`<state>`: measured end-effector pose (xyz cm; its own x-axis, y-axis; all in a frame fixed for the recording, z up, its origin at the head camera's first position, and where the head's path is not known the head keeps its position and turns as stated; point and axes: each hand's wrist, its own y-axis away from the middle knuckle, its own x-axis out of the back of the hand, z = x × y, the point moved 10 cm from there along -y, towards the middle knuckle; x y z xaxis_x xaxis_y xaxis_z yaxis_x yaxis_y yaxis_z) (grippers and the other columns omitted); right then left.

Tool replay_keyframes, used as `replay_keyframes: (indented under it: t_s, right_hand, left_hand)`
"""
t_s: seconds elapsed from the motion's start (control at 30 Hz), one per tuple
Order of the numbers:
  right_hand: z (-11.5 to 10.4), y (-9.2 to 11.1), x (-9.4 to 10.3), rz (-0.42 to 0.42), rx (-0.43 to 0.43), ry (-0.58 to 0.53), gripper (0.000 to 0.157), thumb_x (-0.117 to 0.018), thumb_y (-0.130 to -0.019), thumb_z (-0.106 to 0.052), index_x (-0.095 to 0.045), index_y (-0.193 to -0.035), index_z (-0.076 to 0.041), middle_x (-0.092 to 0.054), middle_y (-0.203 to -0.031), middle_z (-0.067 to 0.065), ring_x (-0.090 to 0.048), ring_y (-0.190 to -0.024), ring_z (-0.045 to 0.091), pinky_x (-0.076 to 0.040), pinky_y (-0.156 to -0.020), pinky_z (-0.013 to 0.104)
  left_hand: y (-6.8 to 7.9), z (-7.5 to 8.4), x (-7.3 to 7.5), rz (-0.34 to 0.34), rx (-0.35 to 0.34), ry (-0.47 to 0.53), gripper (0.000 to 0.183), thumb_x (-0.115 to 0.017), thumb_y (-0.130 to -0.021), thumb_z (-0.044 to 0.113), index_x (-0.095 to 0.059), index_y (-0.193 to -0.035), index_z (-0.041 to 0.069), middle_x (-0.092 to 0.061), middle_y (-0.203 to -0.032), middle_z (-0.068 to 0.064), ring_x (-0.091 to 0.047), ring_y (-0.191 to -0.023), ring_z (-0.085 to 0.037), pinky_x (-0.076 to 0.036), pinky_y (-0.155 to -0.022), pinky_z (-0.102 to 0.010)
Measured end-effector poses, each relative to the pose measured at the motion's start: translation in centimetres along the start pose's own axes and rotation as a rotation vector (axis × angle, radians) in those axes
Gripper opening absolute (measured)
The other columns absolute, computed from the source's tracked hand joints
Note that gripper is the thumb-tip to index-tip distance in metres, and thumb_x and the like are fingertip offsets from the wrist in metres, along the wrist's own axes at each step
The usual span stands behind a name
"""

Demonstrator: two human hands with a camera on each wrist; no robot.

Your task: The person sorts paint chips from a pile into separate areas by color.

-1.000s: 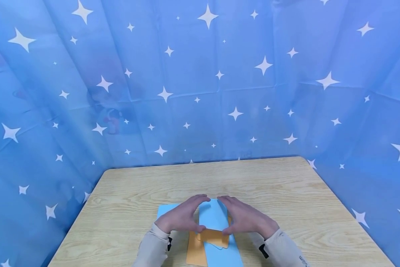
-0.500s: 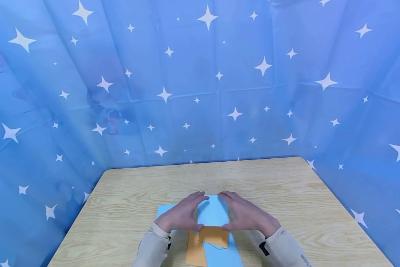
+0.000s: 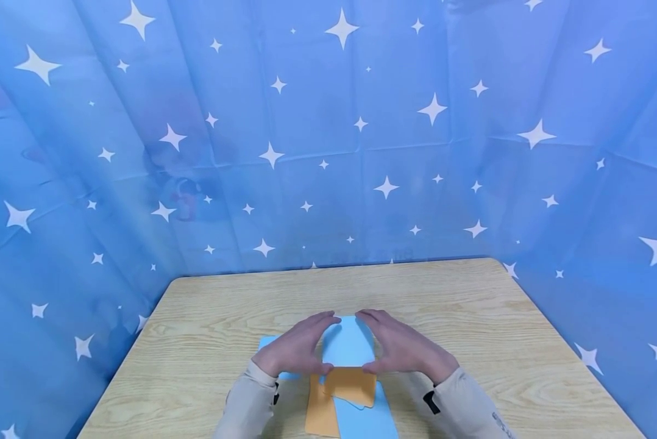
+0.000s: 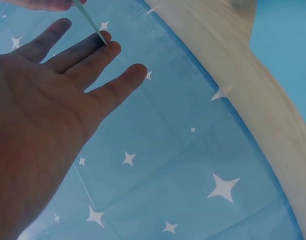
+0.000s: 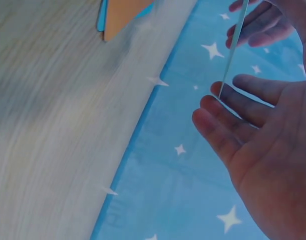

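Light-blue card is held off the table between a person's two hands, in front of a blue curtain printed with white stars. Next in size comes the wood-grain surface, then two pale sleeves. The right hand and left hand face each other at the card's sides; each grip is clamped on it, thumb at the near end, fingertips at the far end. Nearer the person, a blue sheet lies beside an orange sheet. A smaller orange piece shows just below the thumbs; whether it touches the card I cannot tell. Another blue sheet is mostly hidden by the left hand. Smallest are dark wrist bands.
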<state>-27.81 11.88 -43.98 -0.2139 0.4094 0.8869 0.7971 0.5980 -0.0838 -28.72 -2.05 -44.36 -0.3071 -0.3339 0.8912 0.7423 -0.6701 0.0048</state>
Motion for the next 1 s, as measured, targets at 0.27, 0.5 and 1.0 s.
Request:
replay_keyframes:
  t_s: [0.27,0.5,1.0]
  right_hand:
    - [-1.0,-1.8,-0.2,-0.036,0.002,-0.026,0.095,-0.083,-0.083,-0.044,-0.038,-0.157,-0.006,-0.043,-0.157,0.011,-0.041,-0.144,0.035,-0.044,-0.11,0.054]
    - [-2.3,-3.6,-0.5,-0.058,0.018,-0.012,0.095,-0.083,-0.083,-0.042,-0.036,-0.158,-0.009,-0.042,-0.159,0.009,-0.04,-0.145,0.034,-0.042,-0.112,0.054]
    - [-5.7,-8.2,-3.2,-0.087,0.078,0.045,0.091,-0.086,-0.082,-0.041,-0.043,-0.154,-0.007,-0.047,-0.154,0.01,-0.049,-0.135,0.033,-0.047,-0.105,0.053]
  left_hand:
    - [1.1,-1.1,1.6,0.018,0.033,0.017,0.086,-0.084,-0.081,0.031,-0.042,-0.154,0.013,-0.039,-0.162,-0.013,-0.039,-0.147,-0.033,-0.039,-0.115,-0.055]
    - [2.3,-2.5,2.8,0.051,0.064,0.015,0.087,-0.086,-0.081,0.03,-0.043,-0.154,0.012,-0.04,-0.161,-0.014,-0.041,-0.146,-0.037,-0.041,-0.112,-0.059]
    - [5.8,-6.4,4.4,0.09,0.114,0.03,0.086,-0.088,-0.077,0.025,-0.047,-0.151,0.009,-0.043,-0.157,-0.019,-0.049,-0.136,-0.039,-0.049,-0.1,-0.057]
